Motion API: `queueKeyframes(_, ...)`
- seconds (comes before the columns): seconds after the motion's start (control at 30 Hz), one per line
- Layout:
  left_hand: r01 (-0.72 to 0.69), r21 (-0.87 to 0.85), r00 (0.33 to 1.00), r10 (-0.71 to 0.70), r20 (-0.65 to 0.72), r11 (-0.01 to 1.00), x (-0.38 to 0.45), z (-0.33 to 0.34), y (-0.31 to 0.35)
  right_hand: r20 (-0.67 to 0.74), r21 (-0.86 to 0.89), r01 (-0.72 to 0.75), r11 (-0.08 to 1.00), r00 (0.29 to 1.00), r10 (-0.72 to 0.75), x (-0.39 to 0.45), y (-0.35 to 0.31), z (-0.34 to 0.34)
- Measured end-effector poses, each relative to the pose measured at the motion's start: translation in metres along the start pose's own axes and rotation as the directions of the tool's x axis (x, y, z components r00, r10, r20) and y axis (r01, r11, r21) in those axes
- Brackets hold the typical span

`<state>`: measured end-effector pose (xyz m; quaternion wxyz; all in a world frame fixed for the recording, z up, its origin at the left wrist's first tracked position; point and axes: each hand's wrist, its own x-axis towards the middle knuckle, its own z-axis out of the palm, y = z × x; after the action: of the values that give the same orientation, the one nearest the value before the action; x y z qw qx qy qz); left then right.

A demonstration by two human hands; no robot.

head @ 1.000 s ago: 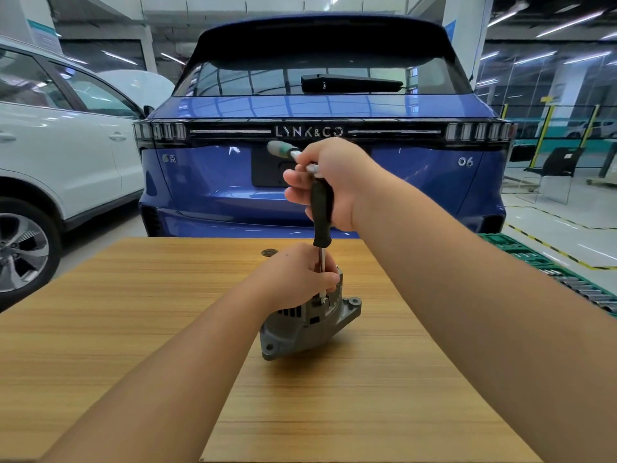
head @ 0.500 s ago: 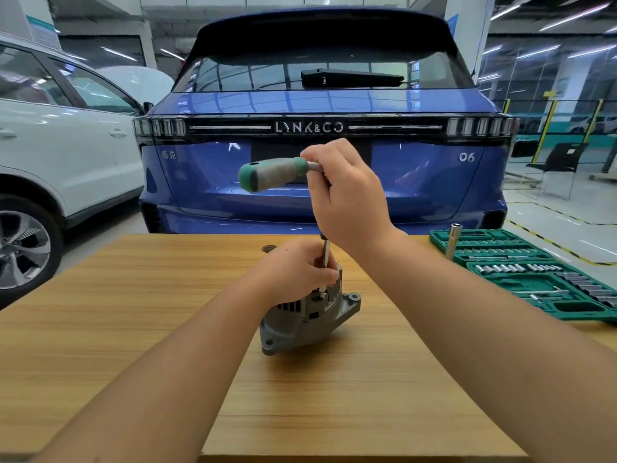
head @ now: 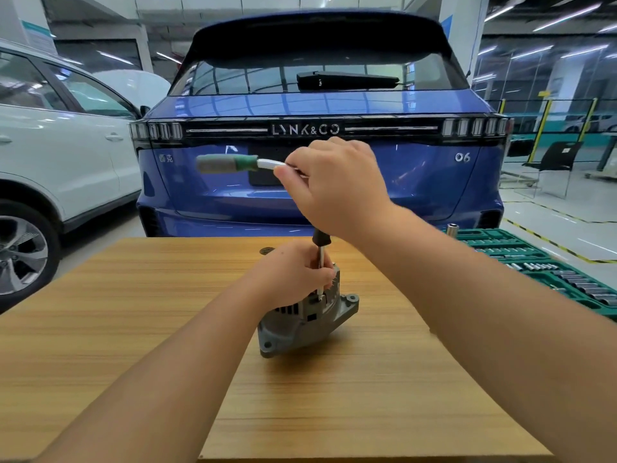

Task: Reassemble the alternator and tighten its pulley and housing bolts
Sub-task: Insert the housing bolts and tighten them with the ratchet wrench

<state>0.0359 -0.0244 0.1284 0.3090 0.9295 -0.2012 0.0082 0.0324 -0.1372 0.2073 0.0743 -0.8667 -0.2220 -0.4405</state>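
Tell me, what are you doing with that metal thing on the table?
A person is bolting a car part, the alternator, back together on a wooden table. The left hand holds it and steadies the thin shaft going down into it. The right hand grips a ratchet wrench by the metal end, its green handle sticking out sideways. A green socket tray sits to the right, and a blue car is parked behind.

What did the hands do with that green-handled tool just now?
The right hand swung the ratchet handle round to the left; a second ago it pointed mostly away, half hidden. The left hand kept steadying the extension shaft on the alternator, which stayed put on the table.
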Motion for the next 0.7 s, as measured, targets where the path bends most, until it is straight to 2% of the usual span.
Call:
queueKeyframes(0.07,0.003,0.001,1.000,-0.003,0.009,1.000,0.001,0.000,0.000,0.196,0.033,-0.157,0.987,0.969,0.148,0.016,0.003,-0.011)
queueKeyframes(0.13,0.005,0.005,1.000,-0.006,0.013,1.000,0.002,0.000,-0.001,0.409,0.042,-0.266,0.963,0.884,0.226,0.029,0.005,-0.023)
queueKeyframes(0.2,0.006,0.005,1.000,-0.006,0.009,1.000,0.003,0.000,-0.003,0.568,0.135,-0.391,0.910,0.783,0.253,0.037,0.004,-0.031)
queueKeyframes(0.23,0.007,0.004,1.000,-0.007,0.007,1.000,0.003,0.000,-0.003,0.627,0.281,-0.536,0.796,0.730,0.270,0.036,0.002,-0.034)
queueKeyframes(0.27,0.006,0.002,1.000,-0.006,0.007,1.000,0.003,0.000,-0.004,0.665,0.426,-0.663,0.616,0.691,0.283,0.034,0.000,-0.036)
queueKeyframes(0.33,0.003,-0.004,1.000,-0.003,0.005,1.000,0.003,0.000,-0.004,0.724,0.565,-0.787,0.248,0.617,0.308,0.028,0.001,-0.031)
queueKeyframes(0.37,0.006,-0.011,1.000,-0.006,0.005,1.000,0.004,-0.001,-0.004,0.755,0.594,-0.801,0.075,0.588,0.291,0.025,0.002,-0.027)
queueKeyframes(0.43,0.013,-0.020,1.000,-0.013,0.007,1.000,0.004,-0.001,-0.004,0.776,0.621,-0.764,-0.174,0.568,0.275,0.016,0.002,-0.013)
queueKeyframes(0.5,0.014,-0.012,1.000,-0.013,0.010,1.000,0.004,-0.001,-0.004,0.747,0.665,-0.641,-0.382,0.573,0.339,0.007,0.000,-0.002)
queueKeyframes(0.53,0.012,-0.011,1.000,-0.012,0.010,1.000,0.004,0.000,-0.004,0.691,0.722,-0.549,-0.422,0.600,0.402,0.002,0.000,0.003)
queueKeyframes(0.57,0.008,-0.014,1.000,-0.008,0.010,1.000,0.004,0.000,-0.004,0.582,0.812,-0.444,-0.379,0.657,0.479,-0.003,-0.002,0.008)
queueKeyframes(0.6,0.002,-0.017,1.000,-0.002,0.012,1.000,0.003,-0.001,-0.004,0.391,0.920,-0.338,-0.201,0.736,0.553,-0.010,-0.003,0.012)
queueKeyframes(0.63,-0.007,-0.017,1.000,0.007,0.015,1.000,0.003,-0.002,-0.004,0.125,0.970,-0.219,0.104,0.820,0.559,-0.017,-0.002,0.015)
queueKeyframes(0.67,-0.016,-0.014,1.000,0.016,0.017,1.000,0.002,-0.002,-0.003,-0.142,0.892,-0.084,0.443,0.881,0.452,-0.022,0.001,0.018)
queueKeyframes(0.7,-0.024,-0.012,1.000,0.024,0.018,1.000,0.001,-0.003,-0.002,-0.319,0.715,0.035,0.698,0.905,0.282,-0.027,0.004,0.022)
